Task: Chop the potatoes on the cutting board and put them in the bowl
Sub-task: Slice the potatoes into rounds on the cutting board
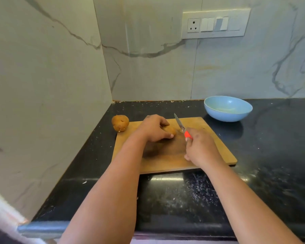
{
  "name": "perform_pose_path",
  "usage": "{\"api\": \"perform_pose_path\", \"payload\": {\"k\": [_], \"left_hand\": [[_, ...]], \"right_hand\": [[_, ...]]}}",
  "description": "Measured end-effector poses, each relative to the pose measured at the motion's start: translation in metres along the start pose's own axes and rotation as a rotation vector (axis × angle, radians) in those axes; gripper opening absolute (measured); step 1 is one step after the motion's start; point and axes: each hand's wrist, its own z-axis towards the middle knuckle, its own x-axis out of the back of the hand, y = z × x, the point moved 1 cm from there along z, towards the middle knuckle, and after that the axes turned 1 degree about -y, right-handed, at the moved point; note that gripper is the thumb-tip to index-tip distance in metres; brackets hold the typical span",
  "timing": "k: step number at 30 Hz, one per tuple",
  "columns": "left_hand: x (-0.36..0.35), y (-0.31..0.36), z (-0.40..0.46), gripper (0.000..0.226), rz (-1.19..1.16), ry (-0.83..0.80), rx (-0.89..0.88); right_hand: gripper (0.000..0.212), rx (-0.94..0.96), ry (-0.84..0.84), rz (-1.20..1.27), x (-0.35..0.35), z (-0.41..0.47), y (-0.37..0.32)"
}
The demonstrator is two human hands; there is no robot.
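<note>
Marble-veined wall panels [51, 85] met in a corner behind a black speckled counter [271, 155], with a white switch plate [216, 23] mounted on the back wall to the right. On the counter I saw a wooden board [215, 148] lying flat, turned slightly against the counter edge. My left hand [152, 128] lay over a potato [171, 130] on the far half of the board, fingers and thumb curled round it, so that only the potato's right end showed past the fingertips. My right hand [200, 147] gripped the orange handle of a knife [181, 125], fingers wrapped round it; the blade pointed away from me and up to the left, its lower part just beside the exposed end of the potato. Whether the edge touched the potato I could not tell. A second potato [120, 123], whole and brown-skinned, sat on the counter at the board's far left corner, touching or nearly touching its edge. A light blue bowl [228, 110] stood on the counter beyond the board's far right corner, close to the wall and apart from the board; a pale patch showed at its bottom, too faint for me to identify. Pale specks were scattered over the counter in front of the board. Both forearms reached in from the near edge, bare.
</note>
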Motion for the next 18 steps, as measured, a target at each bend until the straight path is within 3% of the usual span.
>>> {"api": "perform_pose_path", "payload": {"k": [18], "left_hand": [[-0.004, -0.002, 0.009, 0.061, -0.024, 0.002, 0.034]], "right_hand": [[0.047, -0.052, -0.083, -0.1, -0.007, 0.002, -0.008]]}}
